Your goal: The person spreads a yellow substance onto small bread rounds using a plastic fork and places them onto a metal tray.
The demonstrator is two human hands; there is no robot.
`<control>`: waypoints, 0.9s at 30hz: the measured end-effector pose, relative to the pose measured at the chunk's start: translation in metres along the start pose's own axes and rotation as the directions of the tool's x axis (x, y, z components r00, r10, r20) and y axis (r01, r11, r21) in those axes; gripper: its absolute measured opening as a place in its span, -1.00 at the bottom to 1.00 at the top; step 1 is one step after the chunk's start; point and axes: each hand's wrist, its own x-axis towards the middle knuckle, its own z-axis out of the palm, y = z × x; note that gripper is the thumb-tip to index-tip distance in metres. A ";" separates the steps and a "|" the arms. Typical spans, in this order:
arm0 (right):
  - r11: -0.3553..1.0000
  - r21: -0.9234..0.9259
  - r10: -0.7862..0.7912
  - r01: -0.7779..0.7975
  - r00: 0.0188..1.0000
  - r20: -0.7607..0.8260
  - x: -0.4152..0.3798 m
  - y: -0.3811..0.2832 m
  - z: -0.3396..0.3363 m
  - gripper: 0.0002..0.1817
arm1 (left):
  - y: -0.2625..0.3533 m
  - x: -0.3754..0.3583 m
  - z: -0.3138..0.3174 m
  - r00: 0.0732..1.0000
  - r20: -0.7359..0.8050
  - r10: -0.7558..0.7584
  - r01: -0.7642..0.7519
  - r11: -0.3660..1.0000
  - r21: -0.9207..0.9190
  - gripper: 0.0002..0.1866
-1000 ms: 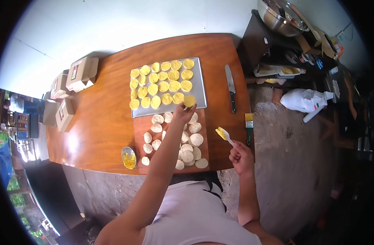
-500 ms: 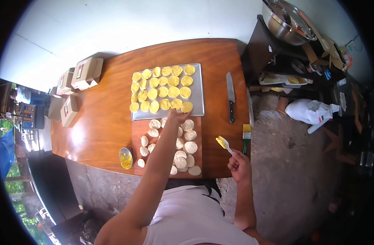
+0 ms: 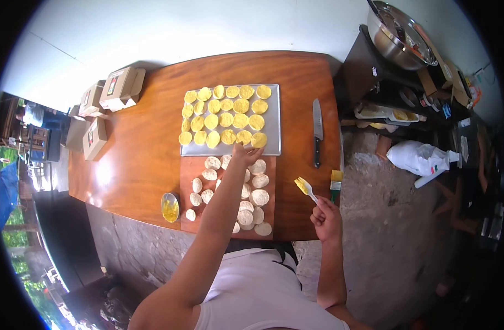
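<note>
My left hand [image 3: 247,152] reaches to the front edge of a metal baking tray [image 3: 277,124]. Its fingers are apart, just below the front row of bread rounds [image 3: 258,139] coated in yellow spread. Between the fingers of my right hand [image 3: 325,220] is a white plastic fork [image 3: 309,191], held upright with yellow spread on its head. Below the tray, uncoated bread rounds [image 3: 259,196] lie on a reddish-brown board [image 3: 187,165], partly hidden by my left forearm. A small oval metal tin [image 3: 170,208] containing yellow spread stands left of the board.
A knife [image 3: 318,132] lies right of the tray, and a green-handled brush [image 3: 336,184] at the table's right edge. Cardboard boxes [image 3: 120,89] stand at the back left. To the right, a dark shelf holds a large metal bowl [image 3: 397,38]; a white sack [image 3: 419,156] is below.
My left hand's fingers have opened out at the tray's front edge, beside the rightmost coated round. My right hand still holds the fork in nearly the same place. The view has shifted slightly.
</note>
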 end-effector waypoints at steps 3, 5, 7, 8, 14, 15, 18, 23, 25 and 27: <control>1.000 -0.009 -0.009 0.009 1.000 0.002 -0.004 0.005 0.004 -0.78 | 0.001 -0.011 -0.002 0.997 0.069 -0.023 0.022 1.000 0.015 -0.26; 1.000 -0.006 0.001 -0.001 1.000 0.006 -0.008 0.007 0.008 -0.77 | 0.003 -0.023 -0.010 0.988 0.151 -0.014 0.013 1.000 0.008 -0.32; 1.000 0.004 -0.006 0.006 1.000 0.019 -0.009 0.013 0.011 -0.77 | 0.012 -0.050 -0.029 0.949 0.313 0.037 -0.087 0.985 0.148 -0.42; 1.000 -0.004 0.016 -0.016 0.999 0.034 -0.008 0.016 0.013 -0.77 | 0.014 -0.064 -0.040 0.921 0.383 0.065 -0.180 0.945 0.273 -0.47; 0.998 -0.048 0.043 -0.039 0.995 0.090 -0.006 0.041 0.039 -0.71 | 0.024 -0.089 -0.214 0.788 0.551 0.274 -0.609 0.474 0.636 -0.75; 0.997 -0.063 0.056 -0.050 0.994 0.092 -0.005 0.047 0.048 -0.71 | 0.024 -0.127 -0.222 0.869 0.417 0.266 -0.471 0.702 0.534 -0.75; 0.991 0.030 0.120 -0.129 0.970 0.210 -0.003 0.063 0.078 -0.70 | 0.035 -0.184 -0.285 0.937 0.272 0.221 -0.298 0.911 0.285 -0.75; 0.967 0.169 0.114 -0.192 0.916 0.385 -0.006 0.096 0.122 -0.77 | 0.057 -0.223 -0.346 0.911 0.216 0.350 -0.409 0.830 0.379 -0.70; 0.971 0.196 0.063 -0.139 0.933 0.354 -0.012 0.110 0.136 -0.77 | 0.073 -0.222 -0.353 0.902 0.263 0.342 -0.429 0.773 0.467 -0.71; 0.969 0.236 -0.008 -0.074 0.945 0.327 -0.023 0.119 0.147 -0.78 | 0.087 -0.216 -0.350 0.886 0.323 0.334 -0.462 0.705 0.538 -0.71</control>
